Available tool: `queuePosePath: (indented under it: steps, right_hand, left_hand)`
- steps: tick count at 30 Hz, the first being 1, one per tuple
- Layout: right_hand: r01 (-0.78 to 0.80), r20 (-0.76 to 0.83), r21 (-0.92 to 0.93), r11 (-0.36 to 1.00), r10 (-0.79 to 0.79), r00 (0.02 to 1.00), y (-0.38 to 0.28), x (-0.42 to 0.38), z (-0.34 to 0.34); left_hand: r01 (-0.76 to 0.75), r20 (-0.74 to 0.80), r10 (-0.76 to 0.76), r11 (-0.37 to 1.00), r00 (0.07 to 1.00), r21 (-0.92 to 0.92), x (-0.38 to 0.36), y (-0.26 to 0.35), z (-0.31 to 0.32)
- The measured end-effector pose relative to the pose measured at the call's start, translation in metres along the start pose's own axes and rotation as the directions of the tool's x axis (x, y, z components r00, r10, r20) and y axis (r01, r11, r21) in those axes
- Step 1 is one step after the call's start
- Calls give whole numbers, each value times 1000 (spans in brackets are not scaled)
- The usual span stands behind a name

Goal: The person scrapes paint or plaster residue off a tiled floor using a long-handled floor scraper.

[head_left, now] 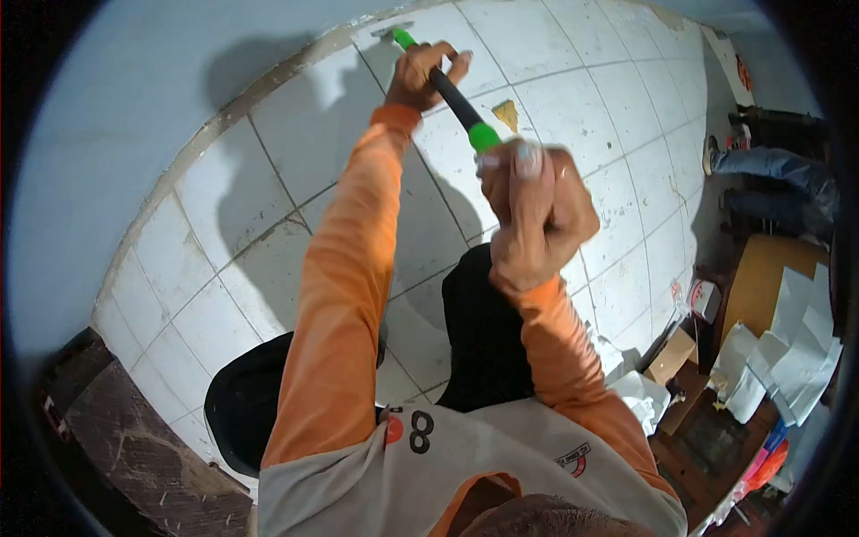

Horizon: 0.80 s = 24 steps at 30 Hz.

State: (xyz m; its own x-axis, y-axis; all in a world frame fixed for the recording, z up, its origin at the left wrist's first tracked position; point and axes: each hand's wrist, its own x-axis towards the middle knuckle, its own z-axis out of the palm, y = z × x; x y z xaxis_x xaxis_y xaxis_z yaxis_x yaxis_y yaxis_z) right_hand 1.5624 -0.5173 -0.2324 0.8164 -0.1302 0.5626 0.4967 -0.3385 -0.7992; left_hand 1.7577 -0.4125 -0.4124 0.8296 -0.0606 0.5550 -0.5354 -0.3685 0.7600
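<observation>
1. At the tiled floor's (555, 98) far edge, close by the wall (134, 116), sits the thin grey blade (382, 32) of what looks like a long-handled scraper (458, 100). I'd keep that blade low and flat, its whole edge meeting the tile.
2. The left hand (422, 79) has its fingers curled round the lower black shaft, just above the green neck; guiding lightly from there should stop the blade twisting.
3. A yellowish fragment (506, 115) lies on the floor, right of the shaft.
4. The right hand (541, 210) is closed round the upper end, beside the green collar (483, 137); steady pressure in line with the shaft seems best.
5. By the floor's right edge are another person's legs (769, 168), a cardboard box (671, 355) and papers (795, 318).
</observation>
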Motion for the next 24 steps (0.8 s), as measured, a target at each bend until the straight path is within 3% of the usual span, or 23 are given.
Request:
queuePosePath:
  steps: [1,2,3,5,6,7,8,9,10,11,12,13,14,16,18,20,22,24]
  right_hand:
    - [-90,48,89,992,86,995,-2,7,-1]
    - [86,22,-146,986,-84,996,-11,6,-5]
    - [-100,42,-6,995,100,994,-19,-6,-14]
    - [24,69,166,986,-36,997,-22,-20,-21]
    - [110,96,84,990,-118,988,-13,-18,-14]
    - [159,140,-74,984,-148,979,-4,-11,-9]
    - [70,183,-130,989,-46,982,-2,-5,-4]
    - [-131,153,15,991,127,980,3,-3,2]
    - [-115,131,43,992,108,985,-3,7,5]
    - [-110,126,45,993,104,987,-4,4,2]
    - [31,54,3,1000,-31,998,-5,-5,-4]
    - [68,58,64,996,-71,996,-9,-12,-12]
    - [81,93,161,984,-97,991,-11,-14,-14]
    - [199,131,7,980,-198,971,1,-5,0]
    - [199,173,-155,968,-172,970,-4,-11,-6]
    - [202,181,-218,955,-164,970,-5,-1,-10]
    - [107,132,-32,994,-102,986,-10,-15,-25]
    - [50,141,259,965,-89,986,-19,-26,-29]
  left_hand:
    - [9,22,-10,1000,1000,10,4,-1,1]
    - [-7,-18,7,1000,1000,29,-3,4,5]
    - [24,-29,-23,1000,999,7,-13,12,6]
    - [33,-93,-35,999,995,-25,-29,27,4]
    - [100,-102,-104,994,989,-40,-27,23,5]
    - [-32,-103,32,999,994,6,-20,-3,8]
    - [5,-51,-5,1000,999,2,-11,-10,3]
    - [21,-2,-21,1000,1000,3,2,-11,-3]
    - [-27,-44,29,999,999,35,6,-8,-2]
    - [31,-33,-31,999,999,-8,2,-1,-2]
    - [-6,-99,5,1000,995,-18,-14,5,4]
    - [-54,-178,49,998,983,-19,-24,10,10]
    - [25,-213,-26,1000,977,-8,-32,24,8]
    - [26,-166,-25,1000,986,4,-25,7,3]
    - [3,-83,-2,1000,997,16,0,-15,-5]
    - [-18,-111,25,998,994,58,0,-11,-1]
    - [-47,-192,64,995,979,92,-34,6,7]
    - [40,-203,-32,999,979,32,-51,29,4]
